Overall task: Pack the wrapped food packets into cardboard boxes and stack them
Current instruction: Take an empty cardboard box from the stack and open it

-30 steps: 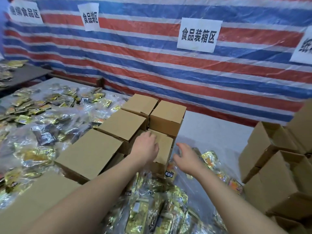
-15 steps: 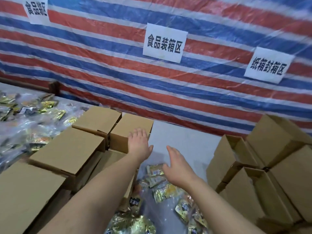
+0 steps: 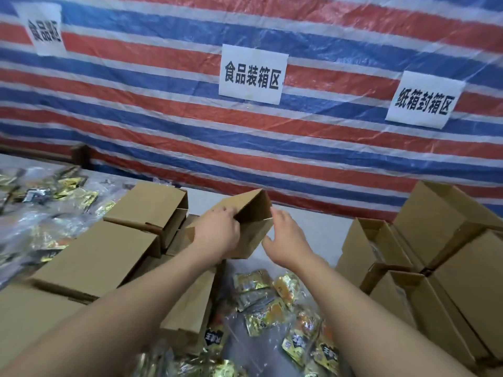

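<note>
My left hand [image 3: 217, 235] grips the tilted cardboard box [image 3: 246, 221] above the bench [image 3: 321, 235], its open mouth seemingly facing three o'clock, where my right hand [image 3: 285, 240], fingers [image 3: 276, 216] relaxed and holding nothing, waits just beside it, packets [image 3: 261, 303] at six o'clock.

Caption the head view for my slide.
Left hand grips a tilted cardboard box as the open right hand reaches beside it, above scattered food packets.
</note>
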Demonstrator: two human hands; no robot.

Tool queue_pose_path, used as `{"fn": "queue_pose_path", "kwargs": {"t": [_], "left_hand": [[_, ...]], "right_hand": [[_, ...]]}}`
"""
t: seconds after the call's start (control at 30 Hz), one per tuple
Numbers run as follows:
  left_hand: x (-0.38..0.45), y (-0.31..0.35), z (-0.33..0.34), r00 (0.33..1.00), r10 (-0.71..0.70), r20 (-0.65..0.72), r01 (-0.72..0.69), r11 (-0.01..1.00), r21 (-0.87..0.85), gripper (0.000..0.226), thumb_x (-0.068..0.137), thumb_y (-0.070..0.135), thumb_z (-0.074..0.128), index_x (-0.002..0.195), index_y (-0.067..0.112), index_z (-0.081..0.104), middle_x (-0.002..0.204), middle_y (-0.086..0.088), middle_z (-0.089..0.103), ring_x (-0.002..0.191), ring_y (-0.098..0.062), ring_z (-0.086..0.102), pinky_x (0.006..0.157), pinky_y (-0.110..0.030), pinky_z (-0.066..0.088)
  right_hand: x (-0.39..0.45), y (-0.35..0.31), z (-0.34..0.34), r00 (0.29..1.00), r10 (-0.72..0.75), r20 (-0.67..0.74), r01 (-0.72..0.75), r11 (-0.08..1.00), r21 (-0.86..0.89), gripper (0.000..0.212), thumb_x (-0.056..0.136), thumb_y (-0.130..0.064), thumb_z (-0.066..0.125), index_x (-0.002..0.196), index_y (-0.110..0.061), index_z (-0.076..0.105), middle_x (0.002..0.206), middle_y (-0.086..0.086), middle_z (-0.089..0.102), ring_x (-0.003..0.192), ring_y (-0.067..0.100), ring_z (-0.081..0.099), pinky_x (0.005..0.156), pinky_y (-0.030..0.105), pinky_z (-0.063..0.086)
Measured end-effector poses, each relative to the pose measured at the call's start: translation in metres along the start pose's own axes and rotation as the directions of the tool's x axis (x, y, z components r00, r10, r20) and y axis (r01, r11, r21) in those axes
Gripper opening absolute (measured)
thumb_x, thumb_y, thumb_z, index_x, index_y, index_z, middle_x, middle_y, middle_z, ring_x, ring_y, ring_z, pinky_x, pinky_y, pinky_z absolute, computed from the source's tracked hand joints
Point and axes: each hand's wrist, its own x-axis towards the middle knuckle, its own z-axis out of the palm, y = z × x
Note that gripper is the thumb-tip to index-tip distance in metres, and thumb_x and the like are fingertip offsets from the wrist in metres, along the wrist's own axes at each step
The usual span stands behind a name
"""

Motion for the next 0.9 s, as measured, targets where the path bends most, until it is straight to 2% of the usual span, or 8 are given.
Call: {"fn": "queue_pose_path", "kwargs": {"t": [0.13,0.2,0.3,0.4,0.47,0.6,0.77,0.9], "left_hand": [[-0.035,0.021,-0.058,0.989,0.116,0.094,-0.087,0.959,-0.269,0.035,0.094,0.018,0.047,0.123,0.024,0.067,0.114,-0.005,0.07,0.105,-0.026,0.063,0.09,-0.034,0.052],[-0.056,0.03,-0.079,0.974,0.155,0.166,-0.083,0.923,-0.375,0.034,0.096,0.016,0.049,0.123,0.024,0.068,0.113,0.002,0.069,0.109,-0.019,0.062,0.093,-0.029,0.049],[-0.081,0.039,-0.087,0.961,0.176,0.214,-0.053,0.875,-0.481,0.031,0.098,0.015,0.05,0.122,0.021,0.069,0.11,0.005,0.066,0.105,-0.013,0.06,0.089,-0.026,0.048],[-0.128,0.039,-0.06,0.938,0.156,0.309,0.048,0.826,-0.562,0.027,0.098,0.015,0.05,0.115,0.022,0.07,0.098,0.012,0.066,0.094,-0.005,0.061,0.075,-0.016,0.047],[-0.165,0.038,-0.03,0.92,0.144,0.363,0.099,0.813,-0.573,0.023,0.095,0.016,0.052,0.101,0.028,0.071,0.089,0.016,0.065,0.087,-0.001,0.06,0.067,-0.011,0.046],[-0.242,0.035,0.039,0.864,0.148,0.482,0.164,0.822,-0.546,0.018,0.089,0.018,0.056,0.089,0.03,0.07,0.089,0.009,0.068,0.091,-0.012,0.064,0.074,-0.02,0.047],[-0.309,0.028,0.105,0.756,0.131,0.642,0.281,0.82,-0.498,0.021,0.09,0.021,0.057,0.104,0.027,0.071,0.097,0.007,0.068,0.087,-0.011,0.064,0.071,-0.023,0.052],[-0.324,0.025,0.122,0.758,0.08,0.647,0.315,0.823,-0.472,0.018,0.09,0.021,0.058,0.101,0.031,0.069,0.101,0.006,0.068,0.092,-0.012,0.064,0.078,-0.024,0.052]], "right_hand": [[0.0,0.004,-0.043,0.98,-0.074,-0.183,0.036,0.979,-0.199,0.075,0.09,-0.031,0.059,0.155,-0.022,0.023,0.161,0.008,0.023,0.149,0.029,0.018,0.123,0.049,0.011],[-0.014,0.01,-0.061,0.985,-0.103,-0.137,0.063,0.961,-0.269,0.06,0.09,-0.031,0.059,0.146,-0.023,0.041,0.15,0.006,0.042,0.142,0.029,0.033,0.12,0.051,0.017],[-0.044,0.021,-0.071,0.99,-0.136,-0.047,0.12,0.96,-0.253,0.014,0.091,-0.032,0.058,0.103,-0.026,0.063,0.101,-0.001,0.064,0.101,0.024,0.061,0.085,0.038,0.047],[-0.103,0.043,-0.042,0.991,-0.128,0.034,0.133,0.962,-0.238,0.009,0.089,-0.033,0.057,0.083,-0.028,0.052,0.078,-0.007,0.054,0.078,0.019,0.057,0.059,0.029,0.04],[-0.149,0.064,-0.009,0.993,-0.093,0.069,0.106,0.969,-0.224,0.01,0.086,-0.032,0.053,0.079,-0.026,0.048,0.077,-0.005,0.051,0.073,0.021,0.052,0.06,0.032,0.042],[-0.242,0.106,0.063,0.986,0.05,0.161,-0.011,0.971,-0.238,0.016,0.083,-0.036,0.05,0.078,-0.023,0.042,0.079,-0.004,0.051,0.08,0.025,0.061,0.062,0.034,0.044],[-0.313,0.131,0.122,0.948,0.194,0.253,-0.142,0.967,-0.21,0.014,0.086,-0.033,0.05,0.095,-0.023,0.054,0.094,0.001,0.062,0.094,0.025,0.063,0.074,0.035,0.05],[-0.328,0.132,0.139,0.957,0.163,0.239,-0.103,0.964,-0.244,0.022,0.09,-0.03,0.049,0.11,-0.023,0.054,0.109,-0.001,0.062,0.104,0.021,0.06,0.079,0.033,0.048]]}}
